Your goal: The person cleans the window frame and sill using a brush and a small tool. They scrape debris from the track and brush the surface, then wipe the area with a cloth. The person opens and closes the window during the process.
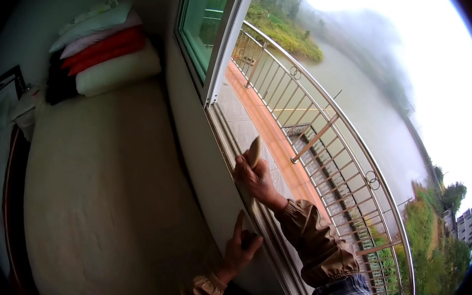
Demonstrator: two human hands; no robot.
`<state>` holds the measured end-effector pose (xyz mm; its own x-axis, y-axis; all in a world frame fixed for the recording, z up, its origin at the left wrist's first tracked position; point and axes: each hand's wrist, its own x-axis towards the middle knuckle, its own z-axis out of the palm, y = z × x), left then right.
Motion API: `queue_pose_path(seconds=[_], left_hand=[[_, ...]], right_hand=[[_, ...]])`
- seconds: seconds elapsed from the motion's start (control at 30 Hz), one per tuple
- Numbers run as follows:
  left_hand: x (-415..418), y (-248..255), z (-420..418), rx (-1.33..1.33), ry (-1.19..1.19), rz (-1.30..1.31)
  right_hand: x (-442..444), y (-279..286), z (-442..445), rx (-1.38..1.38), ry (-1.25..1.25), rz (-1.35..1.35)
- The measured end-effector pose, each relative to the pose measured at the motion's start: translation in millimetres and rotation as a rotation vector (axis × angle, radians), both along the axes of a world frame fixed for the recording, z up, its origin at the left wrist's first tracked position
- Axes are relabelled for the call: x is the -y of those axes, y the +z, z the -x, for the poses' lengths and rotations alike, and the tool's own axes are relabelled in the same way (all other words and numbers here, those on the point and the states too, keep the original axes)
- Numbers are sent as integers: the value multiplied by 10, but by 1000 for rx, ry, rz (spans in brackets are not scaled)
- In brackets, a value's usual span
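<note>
My right hand (257,179) is closed around the tan handle (254,151) of a tool, likely wooden, over the sliding-window track (263,216). The handle's rounded end sticks up past my fingers; its other end is hidden by the hand. Lower and to the left, my left hand (241,248) is beside the track, against the pale wall below the sill. Its index finger points up along the wall, the thumb reaches toward the track, and the other fingers are curled. I see nothing held in it. Brown sleeve covers (316,241) are on both forearms.
A green-glazed sliding window (208,27) in a white frame stands farther up the track. Outside are a tiled balcony ledge (269,115) and a curved metal railing (343,117). On the left a bed (97,193) bears stacked bedding (117,69); a white bedside table (26,104) adjoins it.
</note>
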<state>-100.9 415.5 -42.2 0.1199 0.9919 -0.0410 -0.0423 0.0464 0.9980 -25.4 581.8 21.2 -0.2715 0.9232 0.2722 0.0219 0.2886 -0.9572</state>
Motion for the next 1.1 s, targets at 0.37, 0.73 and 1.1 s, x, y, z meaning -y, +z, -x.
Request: queue_pose_path(seconds=[0.37,0.73,1.1], left_hand=[[11,-105,-2,-150,-12,-40],[-41,-400,-48,-105,128,-154],[1,-371,-186,-87,36,-245]], right_hand=[[-1690,-74,1004,221,-208,-521],[-1219,721,376,-330,-29,-201],[1198,141,-1132,-60,105,467]])
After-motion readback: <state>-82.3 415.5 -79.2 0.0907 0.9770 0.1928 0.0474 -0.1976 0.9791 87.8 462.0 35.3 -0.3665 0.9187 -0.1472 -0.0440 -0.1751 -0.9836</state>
